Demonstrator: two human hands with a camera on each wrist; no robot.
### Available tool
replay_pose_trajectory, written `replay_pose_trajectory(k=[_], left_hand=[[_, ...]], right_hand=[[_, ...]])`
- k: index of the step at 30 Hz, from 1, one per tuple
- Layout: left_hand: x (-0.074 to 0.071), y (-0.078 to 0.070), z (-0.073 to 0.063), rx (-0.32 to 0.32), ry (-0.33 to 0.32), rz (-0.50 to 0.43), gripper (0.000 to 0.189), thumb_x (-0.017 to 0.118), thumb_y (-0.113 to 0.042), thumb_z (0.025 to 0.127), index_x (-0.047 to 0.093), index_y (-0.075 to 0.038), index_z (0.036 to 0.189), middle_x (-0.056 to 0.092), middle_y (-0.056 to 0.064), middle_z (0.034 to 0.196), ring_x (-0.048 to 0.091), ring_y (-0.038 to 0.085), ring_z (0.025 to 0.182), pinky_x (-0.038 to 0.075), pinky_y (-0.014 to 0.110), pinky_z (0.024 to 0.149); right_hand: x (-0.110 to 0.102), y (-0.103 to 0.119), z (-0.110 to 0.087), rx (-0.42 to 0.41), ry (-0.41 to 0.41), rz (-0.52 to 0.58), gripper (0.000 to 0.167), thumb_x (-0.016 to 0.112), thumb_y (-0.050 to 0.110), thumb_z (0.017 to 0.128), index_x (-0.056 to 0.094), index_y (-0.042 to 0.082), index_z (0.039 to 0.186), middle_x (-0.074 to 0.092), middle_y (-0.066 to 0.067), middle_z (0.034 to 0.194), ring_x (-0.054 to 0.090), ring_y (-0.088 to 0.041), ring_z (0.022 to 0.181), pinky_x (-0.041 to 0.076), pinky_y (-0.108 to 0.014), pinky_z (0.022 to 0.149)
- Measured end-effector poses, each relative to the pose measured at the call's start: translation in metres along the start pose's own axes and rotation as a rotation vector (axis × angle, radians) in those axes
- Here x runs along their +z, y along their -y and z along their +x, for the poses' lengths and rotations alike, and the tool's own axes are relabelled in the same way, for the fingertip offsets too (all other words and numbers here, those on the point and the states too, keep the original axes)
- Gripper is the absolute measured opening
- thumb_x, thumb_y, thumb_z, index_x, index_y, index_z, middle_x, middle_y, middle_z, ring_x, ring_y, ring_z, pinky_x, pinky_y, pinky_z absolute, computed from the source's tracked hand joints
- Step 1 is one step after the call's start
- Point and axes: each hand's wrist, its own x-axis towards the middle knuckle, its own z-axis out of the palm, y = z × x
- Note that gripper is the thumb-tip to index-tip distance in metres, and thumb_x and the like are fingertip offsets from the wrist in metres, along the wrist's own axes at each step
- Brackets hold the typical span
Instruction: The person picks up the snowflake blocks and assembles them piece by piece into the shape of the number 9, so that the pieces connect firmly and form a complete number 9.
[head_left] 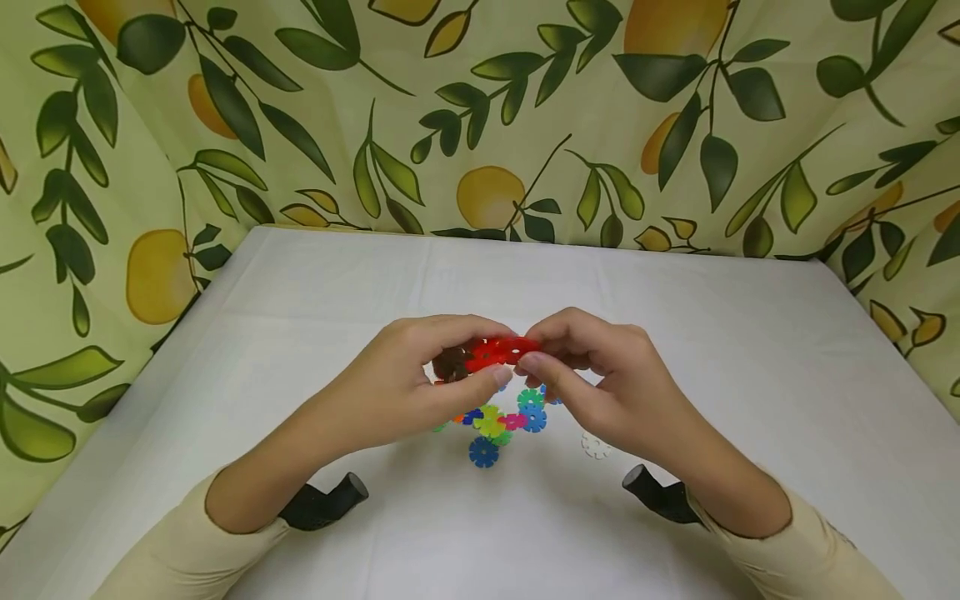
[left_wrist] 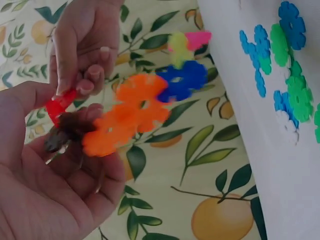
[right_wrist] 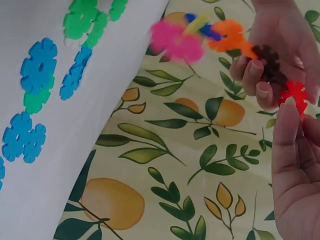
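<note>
Both hands meet above the table around a chain of notched plastic discs. My left hand (head_left: pixel 397 375) grips the chain by its brown discs (head_left: pixel 452 364), fingers curled round them. My right hand (head_left: pixel 611 367) pinches a red disc (head_left: pixel 517 348) at the chain's end between thumb and fingertips. In the left wrist view, orange discs (left_wrist: pixel 142 102), a dark blue disc (left_wrist: pixel 185 80), a yellow disc (left_wrist: pixel 179 50) and a pink disc (left_wrist: pixel 198 41) extend from the brown ones. The left fingers partly hide the brown discs.
Blue discs (right_wrist: pixel 39 66) and green discs (right_wrist: pixel 80 19), several joined together, lie on the white-covered table (head_left: pixel 315 283). A white disc (head_left: pixel 596 446) lies near the right hand. A fruit-and-leaf patterned cloth (head_left: pixel 480 125) hangs behind the table. Black wrist mounts (head_left: pixel 324 504) show at both sleeves.
</note>
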Motion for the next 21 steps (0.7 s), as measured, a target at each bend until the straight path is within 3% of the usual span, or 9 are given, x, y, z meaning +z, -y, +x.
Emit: replay_pose_trajectory(k=[4,9,12,17,21], left_hand=[[0.002,0.003,0.000,0.027,-0.005,0.075,0.019,0.066,-0.021,0.097,0.071,-0.016,0.115,0.065,-0.016,0.094,0.059,0.003,0.079,0.054,0.027,0.069],[-0.004,0.004,0.001,0.015,-0.076,0.133,0.012,0.063,-0.021,0.100,0.072,-0.014,0.101,0.062,-0.010,0.086,0.056,0.007,0.072,0.051,0.027,0.060],[-0.011,0.003,0.001,0.011,-0.120,0.176,0.011,0.064,-0.020,0.099,0.073,-0.013,0.096,0.062,-0.010,0.084,0.056,0.007,0.072,0.052,0.027,0.061],[-0.019,0.002,-0.001,0.014,-0.123,0.227,0.009,0.068,-0.019,0.096,0.075,-0.015,0.099,0.066,-0.013,0.091,0.059,0.002,0.077,0.054,0.027,0.070],[-0.023,0.002,-0.002,0.033,-0.138,0.254,0.008,0.068,-0.019,0.096,0.076,-0.016,0.098,0.066,-0.014,0.090,0.058,0.000,0.075,0.053,0.026,0.070]], right_hand=[[0.002,-0.003,0.000,0.005,-0.003,0.016,0.031,0.070,-0.013,0.086,0.062,0.001,0.112,0.072,-0.003,0.092,0.069,-0.011,0.076,0.058,-0.029,0.061],[-0.002,-0.007,0.000,0.058,0.044,-0.058,0.036,0.070,-0.008,0.089,0.059,0.003,0.122,0.073,-0.001,0.101,0.069,-0.012,0.088,0.059,-0.029,0.067],[-0.005,-0.013,0.000,0.111,0.145,-0.184,0.028,0.072,-0.003,0.089,0.066,0.008,0.114,0.072,0.004,0.103,0.067,-0.008,0.089,0.058,-0.028,0.069],[-0.001,-0.028,-0.002,0.140,0.366,-0.439,0.018,0.076,0.003,0.087,0.073,0.010,0.104,0.071,0.004,0.099,0.065,-0.008,0.083,0.057,-0.027,0.069],[0.007,-0.040,-0.005,0.190,0.547,-0.539,0.020,0.081,0.007,0.084,0.073,0.009,0.102,0.068,0.002,0.094,0.064,-0.013,0.082,0.056,-0.027,0.073]])
